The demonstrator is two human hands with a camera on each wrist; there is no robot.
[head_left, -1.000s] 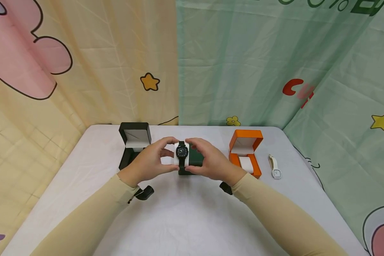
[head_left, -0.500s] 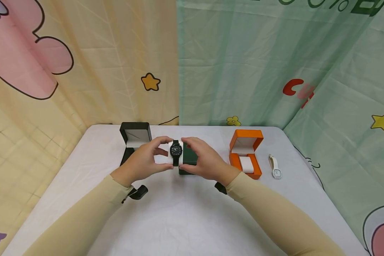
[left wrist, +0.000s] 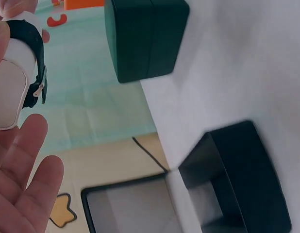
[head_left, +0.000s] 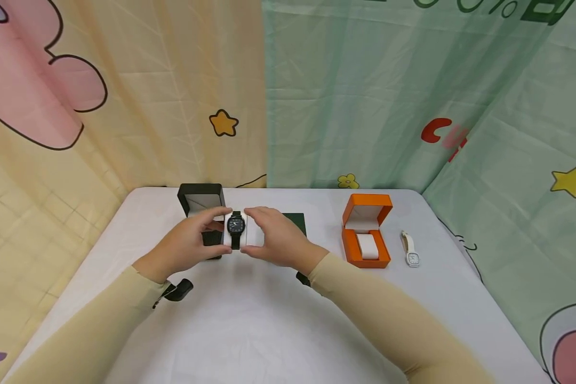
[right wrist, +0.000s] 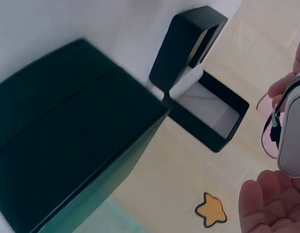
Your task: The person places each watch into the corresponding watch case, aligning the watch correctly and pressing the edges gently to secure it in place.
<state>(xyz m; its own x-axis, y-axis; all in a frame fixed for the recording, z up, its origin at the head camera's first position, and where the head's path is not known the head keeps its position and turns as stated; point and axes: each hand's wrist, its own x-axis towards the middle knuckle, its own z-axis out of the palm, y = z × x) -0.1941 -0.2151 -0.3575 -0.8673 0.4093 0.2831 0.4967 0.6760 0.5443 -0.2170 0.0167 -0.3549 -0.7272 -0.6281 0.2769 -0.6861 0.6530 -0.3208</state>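
A black wristwatch (head_left: 236, 224) is strapped round a white cushion (right wrist: 293, 131), held up above the table with its face toward me. My left hand (head_left: 189, 240) pinches the cushion's left end between thumb and fingers, and my right hand (head_left: 280, 240) pinches the right end. Just behind the left hand stands an open black watch box (head_left: 201, 198), its lid raised and its lower part mostly hidden. A closed dark green box (left wrist: 147, 39) stands behind the right hand, which covers much of it in the head view.
An open orange watch box (head_left: 367, 232) with a white cushion (head_left: 367, 246) in it stands on the right of the white-covered table (head_left: 249, 320). Beside it lies a white watch (head_left: 410, 249). Printed curtains (head_left: 345, 96) rise behind the table.
Both hands have carried the black watch on its cushion leftward, from in front of the green box to beside the open black box. The boxes and white watch stay put.
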